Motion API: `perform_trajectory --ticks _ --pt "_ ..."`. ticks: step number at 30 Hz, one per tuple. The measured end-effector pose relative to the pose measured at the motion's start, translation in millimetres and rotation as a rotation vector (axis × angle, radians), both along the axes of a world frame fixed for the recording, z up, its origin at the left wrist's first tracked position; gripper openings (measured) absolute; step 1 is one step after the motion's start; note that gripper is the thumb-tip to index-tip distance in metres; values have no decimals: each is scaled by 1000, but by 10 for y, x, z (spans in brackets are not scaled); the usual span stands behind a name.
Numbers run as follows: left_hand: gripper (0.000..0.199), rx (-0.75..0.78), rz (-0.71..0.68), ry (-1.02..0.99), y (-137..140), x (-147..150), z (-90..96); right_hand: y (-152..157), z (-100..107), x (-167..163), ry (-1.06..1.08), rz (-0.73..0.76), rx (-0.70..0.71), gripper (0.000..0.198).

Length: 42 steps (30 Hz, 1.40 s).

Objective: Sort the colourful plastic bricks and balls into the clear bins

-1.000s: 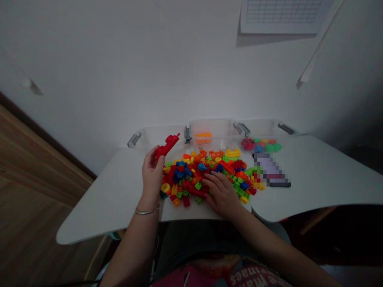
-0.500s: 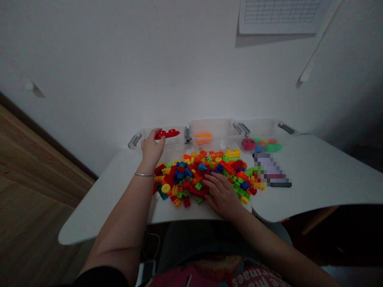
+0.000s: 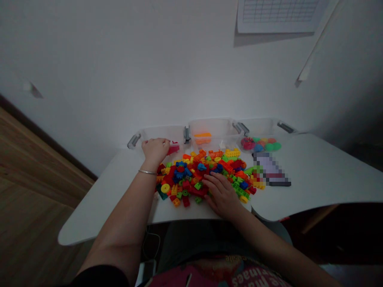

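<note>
Head view: a red piece [image 3: 173,149] sits inside the left bin [image 3: 140,135], the first of three clear bins along the wall at 12 o'clock on the bench [image 3: 314,175]. The left hand [image 3: 155,149] reaches over that bin's near wall, fingers curled down over the red piece; whether its grip is closed on the piece or only resting on it cannot be told. A thin bangle [image 3: 147,172] rings the left wrist.

At 3 o'clock of the left bin, the middle bin [image 3: 221,129] holds an orange piece [image 3: 202,138], and beyond it the right bin [image 3: 263,125] holds a cluster of round pieces [image 3: 260,144] in red, green, blue and orange. Grey latches [image 3: 187,134] stand at the bin joints.

At 6 o'clock of the bins, a heap of bricks [image 3: 206,173] in red, orange, yellow, green and blue spreads across the middle of the bench. The right hand [image 3: 223,195] lies flat on the heap's near edge, fingers spread and loose, its grip wide and holding nothing. A blurred flat object [image 3: 271,171] lies at 3 o'clock of the heap, touching its edge. A sheet with a grid [image 3: 281,14] hangs on the wall at upper right.
</note>
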State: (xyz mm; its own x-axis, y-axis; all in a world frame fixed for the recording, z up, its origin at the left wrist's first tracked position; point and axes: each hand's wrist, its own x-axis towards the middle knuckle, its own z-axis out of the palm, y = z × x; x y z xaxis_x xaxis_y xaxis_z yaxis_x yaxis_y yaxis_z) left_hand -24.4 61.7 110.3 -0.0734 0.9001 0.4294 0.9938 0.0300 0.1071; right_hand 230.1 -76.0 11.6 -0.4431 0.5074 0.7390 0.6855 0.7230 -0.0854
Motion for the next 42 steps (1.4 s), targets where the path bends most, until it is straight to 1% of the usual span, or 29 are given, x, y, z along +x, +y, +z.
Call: perform_trajectory --ticks 2,6,9,10,12,15,19,22,24,30,33,38,40,42 --pt "41 32 -28 -84 -8 -14 -2 -3 0 -2 7 -2 0 40" --pt "38 192 -128 -269 -80 23 31 1 3 -8 14 0 -1 41" --pt "36 258 -259 -266 -206 161 68 7 2 -6 11 1 -6 42" --pt "36 262 -312 -251 -259 226 74 7 0 -4 10 0 -7 42" --pt "35 201 -427 -200 -372 366 63 2 -7 -1 10 -1 -11 42" --pt "34 78 -503 -99 -513 553 -17 -13 -21 -1 15 -5 -15 43" --pt "37 -29 -499 30 -567 680 -189 -33 -23 -10 9 -12 -8 42" --pt "37 -84 -494 104 -522 696 -286 -39 -12 -12 8 -11 -3 41" --pt "38 -111 -492 138 -480 698 -313 -38 -7 -10 11 -6 0 41" --pt "34 -180 -461 179 -391 747 -285 -34 -6 3 15 3 -17 44" --pt "32 -188 -447 178 -376 783 -252 -36 4 4 19 1 -13 44" --pt "25 -138 -435 124 -382 795 -187 -38 21 10 20 0 -5 42" --pt "25 -100 -446 72 -388 778 -164 -39 23 16 17 3 -1 42" --pt "24 -68 -491 -2 -390 749 -138 -43 25 23 16 2 -5 42"
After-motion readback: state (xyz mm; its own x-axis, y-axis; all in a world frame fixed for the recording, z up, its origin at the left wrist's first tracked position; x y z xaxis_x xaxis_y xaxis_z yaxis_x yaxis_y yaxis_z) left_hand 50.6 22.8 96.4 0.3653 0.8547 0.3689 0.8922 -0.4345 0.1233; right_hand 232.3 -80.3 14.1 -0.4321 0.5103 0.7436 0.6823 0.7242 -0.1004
